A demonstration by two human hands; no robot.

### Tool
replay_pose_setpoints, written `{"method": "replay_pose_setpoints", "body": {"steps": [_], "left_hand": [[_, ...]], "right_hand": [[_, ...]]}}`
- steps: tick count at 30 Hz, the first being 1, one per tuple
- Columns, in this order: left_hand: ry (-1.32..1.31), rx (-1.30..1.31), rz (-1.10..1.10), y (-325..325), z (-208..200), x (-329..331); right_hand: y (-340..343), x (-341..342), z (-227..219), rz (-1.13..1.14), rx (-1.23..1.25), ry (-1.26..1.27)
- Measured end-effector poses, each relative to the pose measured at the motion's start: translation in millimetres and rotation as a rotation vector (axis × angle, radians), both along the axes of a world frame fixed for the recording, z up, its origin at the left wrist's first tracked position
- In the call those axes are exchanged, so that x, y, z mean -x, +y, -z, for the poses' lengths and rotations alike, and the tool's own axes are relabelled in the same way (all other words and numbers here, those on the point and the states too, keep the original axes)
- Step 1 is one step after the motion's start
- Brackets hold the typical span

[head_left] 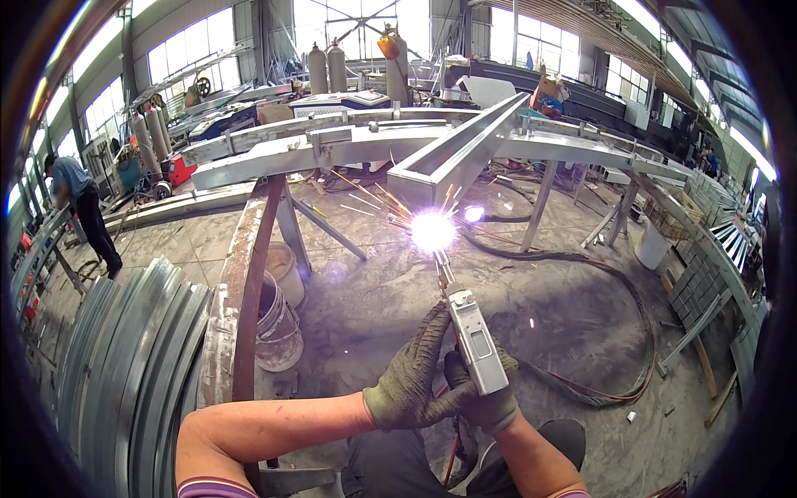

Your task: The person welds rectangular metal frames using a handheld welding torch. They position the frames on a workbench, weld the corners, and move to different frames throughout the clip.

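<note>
Gripping the welding torch [479,344] with the gloved right hand [490,412], resting the left hand [415,369] alongside, hard to tell if closed, sparking brightly by the metal frame [481,153]

The left forearm [290,422] extends from a bent elbow [193,432] to the gloved left hand [415,373] – fingers [427,336] directed forward, thumb [447,403] spread rightward. The right forearm [541,458] rises from the lower edge; the gloved right hand [491,404] sits close beside the left – curled in a grip, partly hidden
</note>
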State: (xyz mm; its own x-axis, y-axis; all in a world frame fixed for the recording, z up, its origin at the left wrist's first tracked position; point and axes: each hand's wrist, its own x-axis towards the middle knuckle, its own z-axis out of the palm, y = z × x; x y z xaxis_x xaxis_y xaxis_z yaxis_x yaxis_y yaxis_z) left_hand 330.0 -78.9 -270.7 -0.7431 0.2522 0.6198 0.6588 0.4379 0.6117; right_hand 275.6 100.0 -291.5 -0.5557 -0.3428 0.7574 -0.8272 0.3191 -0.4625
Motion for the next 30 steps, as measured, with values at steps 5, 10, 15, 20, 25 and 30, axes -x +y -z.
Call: {"method": "replay_pose_setpoints", "body": {"steps": [5, 10, 15, 20, 25, 30], "left_hand": [[-0.005, 0.007, 0.001, 0, 0, -1], [0.013, 0.005, -0.007, 1, 2, -3], [-0.004, 0.014, -0.02, 2, 8, -1], [-0.019, 0.019, -0.036, 2, 3, -2], [-0.035, -0.013, -0.042, 2, 4, -2], [-0.135, -0.047, -0.082, 6, 5, 0]], "right_hand": [[-1, -2, -1, -0.014, 0.04, -0.043], [0, -2, 3, -0.005, 0.037, -0.05], [4, -1, 5, -0.002, -0.032, -0.039], [3, 2, 5, -0.003, -0.018, 0.004], [2, 3, -2, 0.018, -0.076, 0.062], [4, 9, 24, -0.064, 0.035, -0.354]]}}
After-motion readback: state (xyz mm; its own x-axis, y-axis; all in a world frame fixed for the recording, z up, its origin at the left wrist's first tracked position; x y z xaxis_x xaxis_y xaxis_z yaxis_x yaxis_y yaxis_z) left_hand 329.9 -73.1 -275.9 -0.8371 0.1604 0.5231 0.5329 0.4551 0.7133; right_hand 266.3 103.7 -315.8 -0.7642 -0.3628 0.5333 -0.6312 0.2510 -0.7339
